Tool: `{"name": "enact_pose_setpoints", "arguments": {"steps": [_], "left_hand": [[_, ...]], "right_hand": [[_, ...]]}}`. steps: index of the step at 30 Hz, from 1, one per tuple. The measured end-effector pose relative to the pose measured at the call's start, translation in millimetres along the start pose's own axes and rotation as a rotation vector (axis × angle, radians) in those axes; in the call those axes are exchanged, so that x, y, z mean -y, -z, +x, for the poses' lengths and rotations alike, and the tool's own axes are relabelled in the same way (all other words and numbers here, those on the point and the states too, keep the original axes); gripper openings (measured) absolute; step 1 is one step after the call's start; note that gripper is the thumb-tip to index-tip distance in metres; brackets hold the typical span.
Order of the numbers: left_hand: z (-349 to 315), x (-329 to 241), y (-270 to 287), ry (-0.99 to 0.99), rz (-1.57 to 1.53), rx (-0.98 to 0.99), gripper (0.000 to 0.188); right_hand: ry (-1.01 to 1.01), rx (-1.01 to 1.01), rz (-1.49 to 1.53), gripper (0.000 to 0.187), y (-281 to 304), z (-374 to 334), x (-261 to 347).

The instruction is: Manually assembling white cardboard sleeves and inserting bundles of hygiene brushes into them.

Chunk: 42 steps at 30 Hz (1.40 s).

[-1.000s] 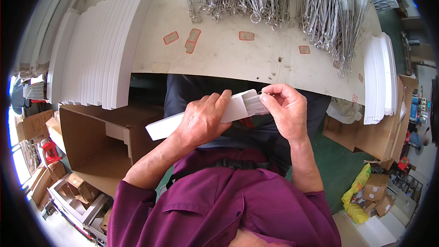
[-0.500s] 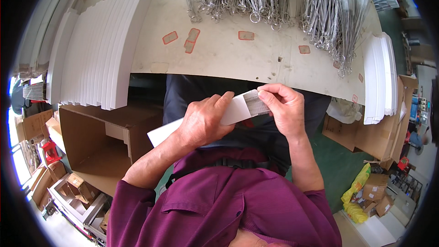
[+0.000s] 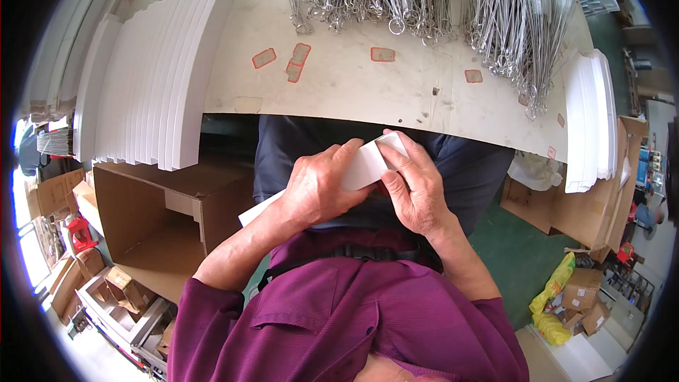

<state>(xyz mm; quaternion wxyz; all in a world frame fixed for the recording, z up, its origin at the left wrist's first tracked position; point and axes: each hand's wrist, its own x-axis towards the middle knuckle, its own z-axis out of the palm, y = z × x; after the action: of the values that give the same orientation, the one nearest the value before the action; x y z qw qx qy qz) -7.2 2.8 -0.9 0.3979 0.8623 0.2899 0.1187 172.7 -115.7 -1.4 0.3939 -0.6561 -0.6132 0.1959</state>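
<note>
A long, narrow white box [image 3: 362, 168] lies slantwise over my lap, just off the table's near edge. My left hand [image 3: 315, 182] is wrapped round its middle, with the thumb side toward the far end. At the box's upper right end, my right hand [image 3: 419, 187] holds the end and flap between fingers and thumb. My right fingers cover the box's mouth, so what lies inside is hidden.
On the table [image 3: 325, 92] lie piles of wire brushes with ring ends [image 3: 382, 0], more of them at the right [image 3: 516, 42]. White boxes stand in a row [image 3: 152, 78] at left; more white boxes [image 3: 590, 124] are at right. An open carton [image 3: 152, 223] sits lower left.
My right hand has moved left and closed in over the box's end. The bristles that showed at the mouth are now out of sight. My left hand keeps its grip.
</note>
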Motion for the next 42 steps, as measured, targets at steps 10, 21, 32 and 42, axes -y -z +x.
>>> {"name": "enact_pose_setpoints", "arguments": {"steps": [10, 21, 32, 42], "left_hand": [[1, -5, -3, -0.023, -0.117, 0.03, 0.082], [8, -13, -6, 0.042, -0.261, 0.121, 0.074], [3, -5, -20, 0.017, -0.167, 0.116, 0.068], [-2, -3, -30, 0.071, -0.15, 0.043, 0.06]], "right_hand": [[-0.222, 0.026, 0.404, 0.034, 17, -5, 2], [-0.495, -0.114, 0.666, 0.029, 1, -13, 9], [-0.399, -0.095, 0.369, 0.03, -3, -19, 7], [-0.649, -0.129, 0.662, 0.011, -19, -9, 8]]}}
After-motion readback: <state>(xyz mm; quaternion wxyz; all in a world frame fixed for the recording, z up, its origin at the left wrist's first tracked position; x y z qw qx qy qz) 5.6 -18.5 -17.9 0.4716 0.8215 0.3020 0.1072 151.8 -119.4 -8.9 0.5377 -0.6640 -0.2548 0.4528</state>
